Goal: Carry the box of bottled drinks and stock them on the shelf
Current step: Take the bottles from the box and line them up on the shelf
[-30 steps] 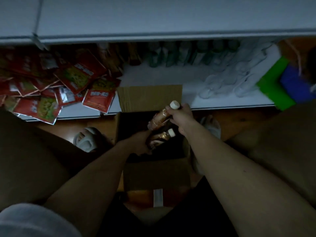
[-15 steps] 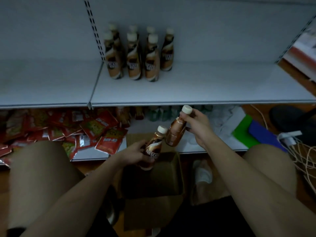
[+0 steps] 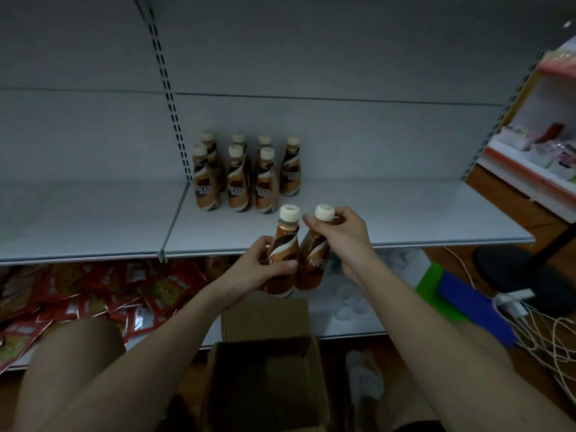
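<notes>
Both hands have risen from the carton since half a second back, bottles now upright and side by side before the shelf edge. Left hand (image 3: pixel 260 269) wraps the body of one coffee bottle (image 3: pixel 282 260); right hand (image 3: pixel 343 236) grips the neck of a second bottle (image 3: pixel 313 263) just under its cap. Two held, touching. Seven stocked bottles (image 3: pixel 237 177) stand on the white shelf (image 3: pixel 389 210): four in the back row, three in front (labels facing out). One open cardboard box (image 3: pixel 265 378) sits on the floor between the knees, interior too dark to count. Red snack packets (image 3: pixel 93 291) heaped on the lower shelf, left.
</notes>
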Demonstrator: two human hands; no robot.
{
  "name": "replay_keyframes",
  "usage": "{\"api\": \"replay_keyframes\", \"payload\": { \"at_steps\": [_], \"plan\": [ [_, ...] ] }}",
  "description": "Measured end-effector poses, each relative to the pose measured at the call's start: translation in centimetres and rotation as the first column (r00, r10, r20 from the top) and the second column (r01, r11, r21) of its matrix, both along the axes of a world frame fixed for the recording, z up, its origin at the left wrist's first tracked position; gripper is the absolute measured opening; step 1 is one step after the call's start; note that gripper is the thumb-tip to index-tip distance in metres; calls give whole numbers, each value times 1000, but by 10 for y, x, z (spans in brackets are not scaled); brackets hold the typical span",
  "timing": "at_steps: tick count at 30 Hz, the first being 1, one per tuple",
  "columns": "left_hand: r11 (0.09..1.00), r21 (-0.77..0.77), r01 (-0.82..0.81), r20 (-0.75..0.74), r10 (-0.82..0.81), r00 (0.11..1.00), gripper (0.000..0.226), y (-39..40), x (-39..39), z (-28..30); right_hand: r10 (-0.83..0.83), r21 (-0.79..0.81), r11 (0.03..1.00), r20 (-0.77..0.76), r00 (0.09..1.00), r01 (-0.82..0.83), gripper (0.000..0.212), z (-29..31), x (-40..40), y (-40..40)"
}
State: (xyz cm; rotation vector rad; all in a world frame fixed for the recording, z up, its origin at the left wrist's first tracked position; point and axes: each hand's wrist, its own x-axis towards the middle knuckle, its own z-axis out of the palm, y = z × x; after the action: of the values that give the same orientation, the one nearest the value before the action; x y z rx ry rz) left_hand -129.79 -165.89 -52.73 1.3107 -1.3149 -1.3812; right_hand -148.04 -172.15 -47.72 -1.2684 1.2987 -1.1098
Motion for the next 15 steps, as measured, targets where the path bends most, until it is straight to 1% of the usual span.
{"api": "replay_keyframes", "payload": {
  "at_steps": [4,7,11,13,15],
  "plan": [
    [996,-84,1,34,2,999,52,-8,1,17,-41,-116,993,-86,995,31,32,15,-2,-2],
    [991,-133,21,61,-13,998,51,-13,3,30,-47,-186,982,-160,986,17,37,26,-8,-8],
    [985,-167,38,149,-12,989,57,-25,8,48,-39,-282,958,-327,944,-58,46,40,-17,-18],
    [982,-184,40,175,-7,985,61,-33,9,58,-46,-289,954,-384,922,-73,49,47,-21,-23],
    [977,-211,40,202,3,979,60,-42,8,67,-49,-260,964,-401,915,-62,48,55,-24,-30]
  ]
}}
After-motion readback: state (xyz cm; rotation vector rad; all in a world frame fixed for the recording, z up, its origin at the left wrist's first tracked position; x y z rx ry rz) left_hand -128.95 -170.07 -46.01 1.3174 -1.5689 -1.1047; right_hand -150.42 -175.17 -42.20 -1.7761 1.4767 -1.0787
